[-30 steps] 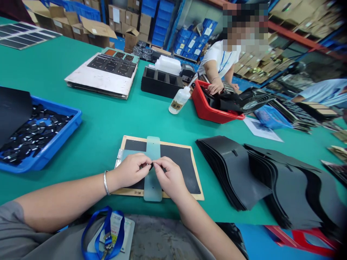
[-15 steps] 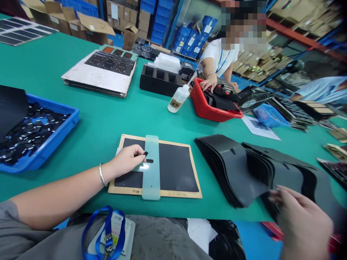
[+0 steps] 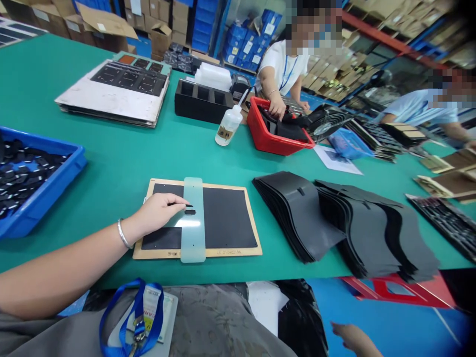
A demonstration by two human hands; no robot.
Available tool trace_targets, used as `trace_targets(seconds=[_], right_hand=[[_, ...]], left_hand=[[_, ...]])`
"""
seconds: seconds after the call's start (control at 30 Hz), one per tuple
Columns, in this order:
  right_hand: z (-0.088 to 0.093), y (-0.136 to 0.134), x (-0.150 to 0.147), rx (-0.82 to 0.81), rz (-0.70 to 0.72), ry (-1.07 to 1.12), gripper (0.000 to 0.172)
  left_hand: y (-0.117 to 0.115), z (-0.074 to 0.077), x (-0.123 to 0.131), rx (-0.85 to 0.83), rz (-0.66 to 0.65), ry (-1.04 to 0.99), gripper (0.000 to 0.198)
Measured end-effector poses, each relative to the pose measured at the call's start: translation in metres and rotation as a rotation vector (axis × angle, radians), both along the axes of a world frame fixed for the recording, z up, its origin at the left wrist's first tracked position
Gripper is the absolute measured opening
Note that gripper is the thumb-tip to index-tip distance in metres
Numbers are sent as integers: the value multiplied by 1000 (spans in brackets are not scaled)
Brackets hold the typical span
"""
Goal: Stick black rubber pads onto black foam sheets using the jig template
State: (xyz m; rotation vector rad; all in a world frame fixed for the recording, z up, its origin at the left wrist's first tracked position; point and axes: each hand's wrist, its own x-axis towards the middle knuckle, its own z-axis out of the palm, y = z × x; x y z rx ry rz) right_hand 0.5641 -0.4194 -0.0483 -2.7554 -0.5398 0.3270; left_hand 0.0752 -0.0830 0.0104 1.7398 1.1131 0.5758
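My left hand [image 3: 159, 213] is closed in a pinch on a small black strip [image 3: 189, 205], just above the slot of a translucent pale-green template [image 3: 193, 233]. The template lies across a black sheet [image 3: 230, 218] set in a light wooden frame [image 3: 253, 223]. A dark oblong shows in the template's slot, close below my fingertips. At the bottom edge, off the table, my right hand [image 3: 353, 339] is only partly in view. Its fingers are stretched out and I see nothing in them. Nearest to it are stacks of curved black sheets [image 3: 293, 213].
A blue tray [image 3: 70, 173] of small black pieces stands at the left. Farther back are white boards [image 3: 111, 96], a black compartment box [image 3: 204, 101], a squeeze bottle [image 3: 227, 126] and a red bin [image 3: 275, 141] with a co-worker's hand in it. Another person sits at far right.
My right hand has moved from beside the black sheet stacks down to the bottom edge. My left hand stays at the template, with the strip now lower and flatter. The view has shifted right.
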Motion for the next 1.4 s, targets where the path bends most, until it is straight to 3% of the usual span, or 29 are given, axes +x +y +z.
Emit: trace_targets(seconds=[0.1,0.2,0.23,0.3,0.37,0.47,0.53,0.63,0.8,0.93,1.17,1.4], right_hand=[[33,27,18,25,-240,-207,22],[69,74,12,286,-243,-467,5],[79,95,-2,404,-159,-519,17],[94,140,-45,488,93,-429,29],[100,185,-105,502,527,-342,29],[92,236,-196,461,1171,-195,30],[82,257,-242,358,1397,-149,38],[67,274,-276,180,1565,-136,53],[59,285,-277,37,1609,-150,59],[60,288,-274,15,1602,-150,61],[61,289,-272,-13,1634,-99,74],[61,289,-273,-9,1620,-114,75]], left_hand=[[2,-5,-2,46,-31,3,25],[3,-9,-3,70,-46,31,23],[4,-10,-3,80,-46,42,22],[4,-11,-3,116,-48,57,20],[4,-12,-3,166,-64,65,18],[5,-11,-2,224,-86,67,16],[6,-11,-1,255,-102,56,16],[8,-11,-1,296,-124,46,15],[8,-14,1,396,-204,89,16],[6,-17,3,462,-266,116,17],[4,-14,6,483,-298,191,19],[2,-17,6,518,-302,207,19]])
